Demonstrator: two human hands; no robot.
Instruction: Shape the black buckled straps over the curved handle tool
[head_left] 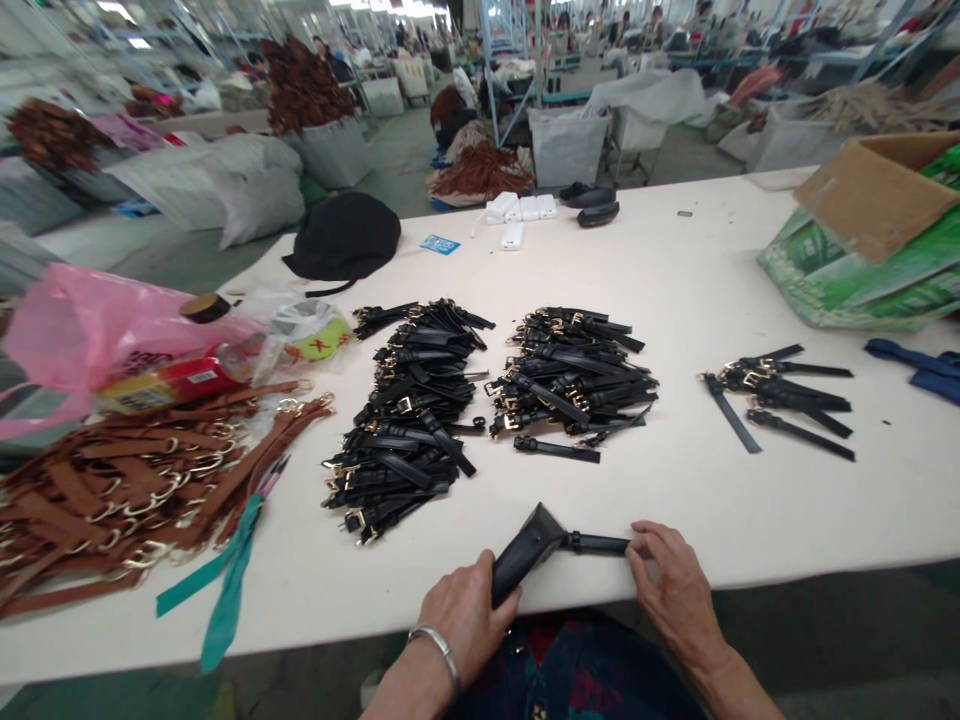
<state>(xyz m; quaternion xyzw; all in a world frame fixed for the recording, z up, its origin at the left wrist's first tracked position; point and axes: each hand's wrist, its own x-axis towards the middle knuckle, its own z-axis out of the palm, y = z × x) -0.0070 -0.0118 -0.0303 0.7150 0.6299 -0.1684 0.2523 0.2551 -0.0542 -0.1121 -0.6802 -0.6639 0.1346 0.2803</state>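
Note:
Near the table's front edge, my left hand (466,606) is wrapped round the handle of a black hand-held tool with a wide, flared head (531,545). The tool's head meets the buckle end of a short black strap (596,543). At the strap's other end, my right hand (670,580) pinches the tip between thumb and fingers. Beyond my hands lie two heaps of black buckle straps, a left heap (412,410) and a right heap (574,375). A smaller group of black straps (787,395) is spread out farther right.
Brown straps with metal rings (127,490) cover the table's left side, beside teal ribbon (232,580) and a pink bag (97,330). A black cap (345,238), white devices (517,208) and a black glasses case (598,214) sit at the back. An open green carton (870,240) stands right.

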